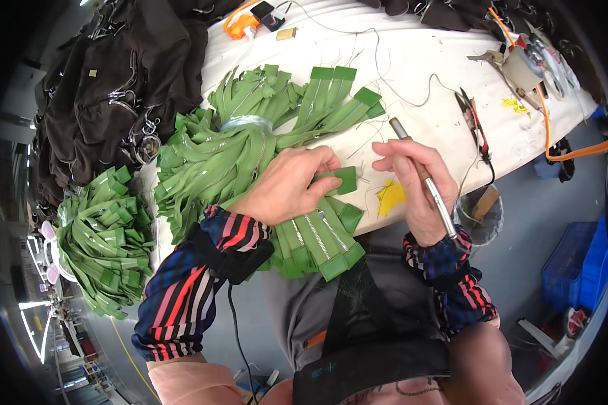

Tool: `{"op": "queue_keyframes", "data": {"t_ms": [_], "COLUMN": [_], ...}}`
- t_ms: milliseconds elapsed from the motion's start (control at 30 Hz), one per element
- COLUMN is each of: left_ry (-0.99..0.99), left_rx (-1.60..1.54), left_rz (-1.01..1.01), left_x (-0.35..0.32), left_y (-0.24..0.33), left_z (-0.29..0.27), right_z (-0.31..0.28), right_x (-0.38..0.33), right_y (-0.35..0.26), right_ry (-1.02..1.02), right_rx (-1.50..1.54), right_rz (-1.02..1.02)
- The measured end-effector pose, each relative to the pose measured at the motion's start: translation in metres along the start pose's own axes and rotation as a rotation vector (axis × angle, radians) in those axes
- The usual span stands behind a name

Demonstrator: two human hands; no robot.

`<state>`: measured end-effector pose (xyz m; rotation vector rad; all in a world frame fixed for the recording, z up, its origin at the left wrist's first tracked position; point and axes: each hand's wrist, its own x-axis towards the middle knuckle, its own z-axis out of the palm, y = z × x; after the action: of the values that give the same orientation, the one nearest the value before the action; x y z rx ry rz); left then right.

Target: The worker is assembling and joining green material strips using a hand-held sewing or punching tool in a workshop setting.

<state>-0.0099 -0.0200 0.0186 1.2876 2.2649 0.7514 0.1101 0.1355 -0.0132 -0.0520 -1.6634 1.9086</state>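
A large bundle of green zippers (pixel 213 152) with silver teeth lies on the white table, bound by a clear band. My left hand (pixel 284 185) rests over its near side. Between the thumb and fingers of that hand is the square green end tab of a zipper (pixel 345 180). Several more zipper ends (pixel 321 236) hang below it over the table's edge, toward my lap. To the right, my right hand (pixel 419 196) is closed around a slim, pen-shaped metal tool (pixel 436 196). Its brownish end points up and away, apart from the zippers.
Dark garments (pixel 115 81) are heaped at the left, above a second green zipper bundle (pixel 105 236). A red-and-black hand tool (pixel 476 125), yellow scraps (pixel 390 197) and an orange strap (pixel 577 150) lie on the right. Below stand a lined bin (pixel 479 226) and blue boxes (pixel 577 263).
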Motion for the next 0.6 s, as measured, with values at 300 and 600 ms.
{"op": "queue_keyframes", "data": {"t_ms": [300,600], "left_ry": [-0.053,-0.014], "left_rx": [-0.712,-0.862], "left_rz": [-0.169,-0.201], "left_x": [-0.004,-0.003], "left_y": [-0.008,-0.013], "left_z": [-0.012,-0.015], "right_z": [0.008,0.030], "right_x": [0.000,0.003], "right_y": [0.014,0.027], "right_ry": [-0.021,0.032], "right_rx": [-0.459,-0.474], "right_rz": [-0.300,-0.298]}}
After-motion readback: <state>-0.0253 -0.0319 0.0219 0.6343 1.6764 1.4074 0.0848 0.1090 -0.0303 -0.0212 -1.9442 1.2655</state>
